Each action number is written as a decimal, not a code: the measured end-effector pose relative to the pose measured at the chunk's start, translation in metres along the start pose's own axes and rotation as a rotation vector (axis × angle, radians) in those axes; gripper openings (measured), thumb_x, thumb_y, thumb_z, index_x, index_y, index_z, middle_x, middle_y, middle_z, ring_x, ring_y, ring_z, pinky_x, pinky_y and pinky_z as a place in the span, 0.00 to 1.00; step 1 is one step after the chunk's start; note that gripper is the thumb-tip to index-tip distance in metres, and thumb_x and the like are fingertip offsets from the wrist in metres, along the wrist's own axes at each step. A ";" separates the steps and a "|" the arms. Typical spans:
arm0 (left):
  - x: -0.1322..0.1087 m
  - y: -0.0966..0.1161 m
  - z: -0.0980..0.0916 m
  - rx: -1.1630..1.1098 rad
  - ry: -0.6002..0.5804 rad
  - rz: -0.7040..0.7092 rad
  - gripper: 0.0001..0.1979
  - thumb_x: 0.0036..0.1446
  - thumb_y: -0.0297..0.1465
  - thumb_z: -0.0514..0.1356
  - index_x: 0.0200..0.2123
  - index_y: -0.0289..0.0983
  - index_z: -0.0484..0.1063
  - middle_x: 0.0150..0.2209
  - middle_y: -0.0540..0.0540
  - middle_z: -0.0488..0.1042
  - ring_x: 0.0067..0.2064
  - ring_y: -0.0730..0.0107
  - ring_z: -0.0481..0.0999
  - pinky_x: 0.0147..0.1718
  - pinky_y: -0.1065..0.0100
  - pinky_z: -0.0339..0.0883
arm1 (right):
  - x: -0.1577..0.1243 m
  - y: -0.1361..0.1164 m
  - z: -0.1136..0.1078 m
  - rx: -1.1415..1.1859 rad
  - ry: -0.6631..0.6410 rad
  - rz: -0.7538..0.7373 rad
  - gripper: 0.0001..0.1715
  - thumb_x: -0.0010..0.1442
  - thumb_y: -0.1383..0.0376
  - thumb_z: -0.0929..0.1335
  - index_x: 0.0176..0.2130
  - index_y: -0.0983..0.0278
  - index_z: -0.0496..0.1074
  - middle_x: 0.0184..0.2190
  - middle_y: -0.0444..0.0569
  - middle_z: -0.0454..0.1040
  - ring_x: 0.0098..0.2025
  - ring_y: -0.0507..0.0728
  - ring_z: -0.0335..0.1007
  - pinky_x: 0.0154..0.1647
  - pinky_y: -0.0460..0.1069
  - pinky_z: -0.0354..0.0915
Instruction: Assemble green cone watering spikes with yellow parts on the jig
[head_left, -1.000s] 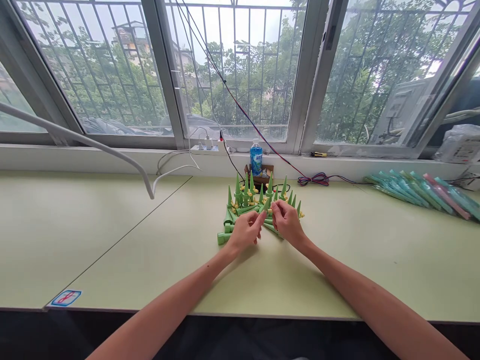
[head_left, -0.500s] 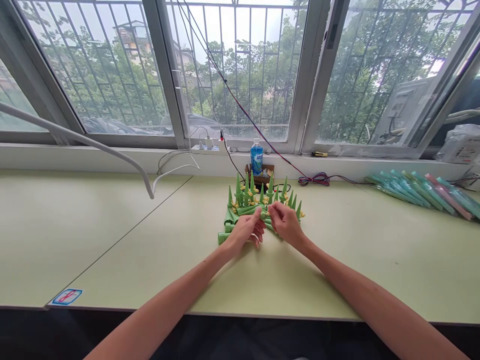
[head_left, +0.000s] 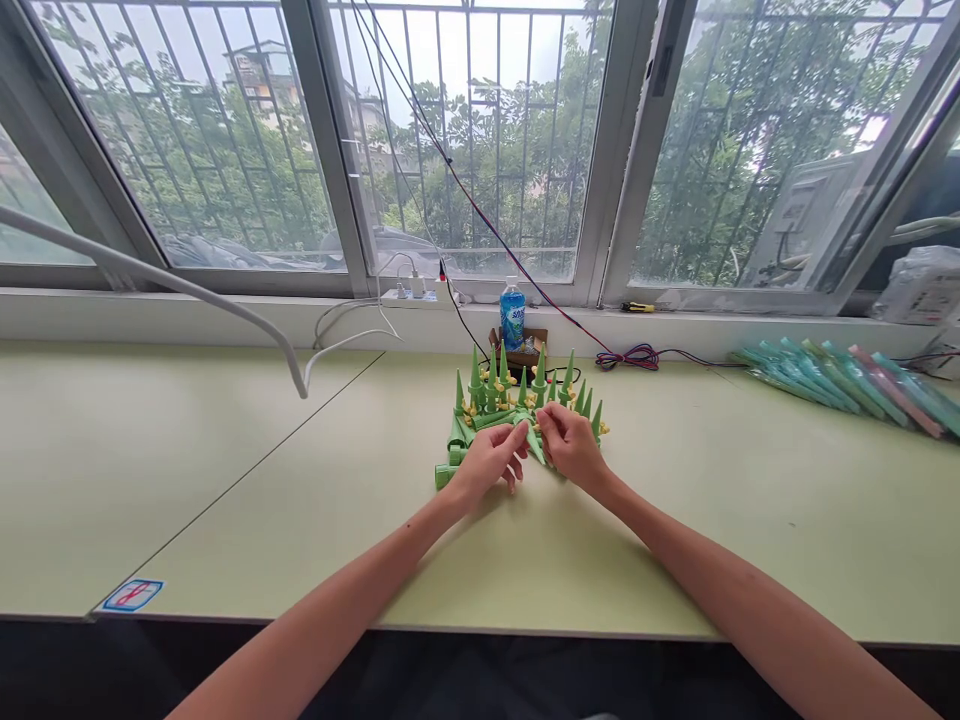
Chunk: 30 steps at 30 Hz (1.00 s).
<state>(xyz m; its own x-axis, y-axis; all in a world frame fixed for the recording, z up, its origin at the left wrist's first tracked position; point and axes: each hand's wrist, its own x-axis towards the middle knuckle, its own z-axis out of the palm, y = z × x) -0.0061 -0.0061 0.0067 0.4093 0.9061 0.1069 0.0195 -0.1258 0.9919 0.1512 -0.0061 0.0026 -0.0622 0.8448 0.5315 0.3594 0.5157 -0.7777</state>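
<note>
Left hand (head_left: 491,458) pinches a green cone (head_left: 535,446), tip angled down, before the upright spikes (head_left: 540,378), apparently steadying it beside the right hand (head_left: 574,440), whose fingers are pinched narrow, contents indiscernible.

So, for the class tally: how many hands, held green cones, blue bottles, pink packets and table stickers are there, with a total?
Left hand plus right hand: 2 hands
Held green cone: 1
Blue bottle: 1
Pink packet: 1
Table sticker: 1
Total: 6
The other green pieces overlap too much to count.
</note>
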 end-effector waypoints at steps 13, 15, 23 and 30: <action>-0.002 0.000 0.001 0.158 0.056 0.158 0.21 0.53 0.50 0.58 0.29 0.37 0.63 0.26 0.51 0.67 0.21 0.76 0.70 0.13 0.74 0.63 | 0.001 -0.001 0.000 -0.010 -0.002 0.011 0.21 0.65 0.53 0.60 0.25 0.61 0.56 0.15 0.39 0.58 0.18 0.50 0.54 0.21 0.46 0.52; -0.001 -0.002 0.001 0.179 0.070 0.182 0.21 0.52 0.50 0.59 0.29 0.37 0.62 0.25 0.52 0.67 0.20 0.76 0.70 0.13 0.74 0.62 | 0.001 -0.001 0.000 -0.013 0.000 0.010 0.21 0.64 0.53 0.60 0.25 0.61 0.56 0.14 0.39 0.58 0.18 0.50 0.54 0.21 0.46 0.52; -0.001 -0.004 0.002 0.281 0.144 0.257 0.19 0.53 0.48 0.59 0.29 0.38 0.62 0.27 0.51 0.68 0.19 0.78 0.67 0.13 0.75 0.58 | 0.001 0.002 0.001 -0.025 0.000 0.006 0.20 0.65 0.54 0.59 0.25 0.61 0.57 0.14 0.39 0.58 0.18 0.50 0.54 0.21 0.46 0.51; -0.003 -0.001 0.003 0.362 0.183 0.294 0.16 0.55 0.45 0.58 0.32 0.38 0.65 0.27 0.51 0.68 0.20 0.78 0.66 0.17 0.74 0.58 | 0.000 0.001 0.001 -0.025 0.010 -0.006 0.20 0.64 0.54 0.60 0.24 0.61 0.57 0.14 0.40 0.59 0.18 0.50 0.54 0.21 0.46 0.52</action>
<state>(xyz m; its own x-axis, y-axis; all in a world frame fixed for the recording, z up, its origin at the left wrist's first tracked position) -0.0050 -0.0099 0.0047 0.2788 0.8634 0.4206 0.2556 -0.4888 0.8341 0.1510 -0.0051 0.0016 -0.0552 0.8399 0.5399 0.3823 0.5173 -0.7657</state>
